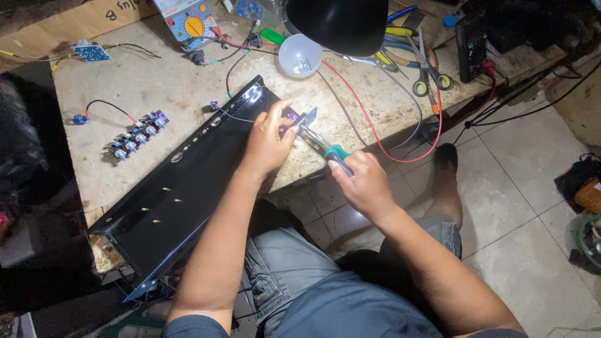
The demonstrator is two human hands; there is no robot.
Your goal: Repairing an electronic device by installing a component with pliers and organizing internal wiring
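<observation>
The grip of the right hand is clenched around the teal-handled pliers, whose metal nose reaches up to the near corner of the long black metal panel; the grip of the left hand pinches that same corner, thumb beside a small purple-capped part seated at the panel's end. The surface, pale and stained, carries the panel slantwise, its lower end jutting over the near edge toward the person's lap. Next in size come the black lamp shade with a white bulb just below it, a yellow-dialled multimeter at the far edge, scissors to the right, a red wire looping across the front, and a loose strip of knobbed components left of the panel. As a judgement, the pliers could slip off whatever they bite, since the nose meets the panel at a shallow angle, and scratch the panel or nick the left thumb close by; the overhanging panel might also tip if the left hand lets go. What the nose actually clamps is hidden behind the left hand's fingers, the lamp shade covers part of the far surface, and the dark left margin is hard to read.
</observation>
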